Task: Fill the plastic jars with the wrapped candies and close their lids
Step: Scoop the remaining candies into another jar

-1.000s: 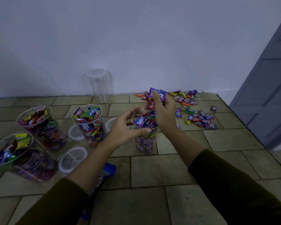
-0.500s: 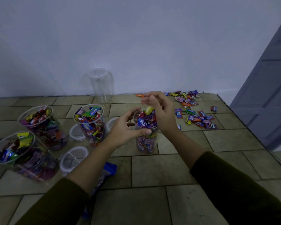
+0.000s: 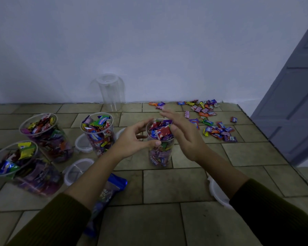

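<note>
"Relax" on a red candy wrapper (image 3: 160,133) atop the centre jar (image 3: 159,153), other wrapper print illegible

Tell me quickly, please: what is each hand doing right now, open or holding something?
Left hand: holding the candy jar by its side, near the rim.
Right hand: open, fingers spread, empty, just right of the jar's top.

We see left hand (image 3: 132,139) gripping the heaped jar (image 3: 160,150) near its rim, right hand (image 3: 183,134) spread flat beside its mouth, empty. Loose candies (image 3: 210,119) lie beyond on the tiled floor (image 3: 167,185).
</note>
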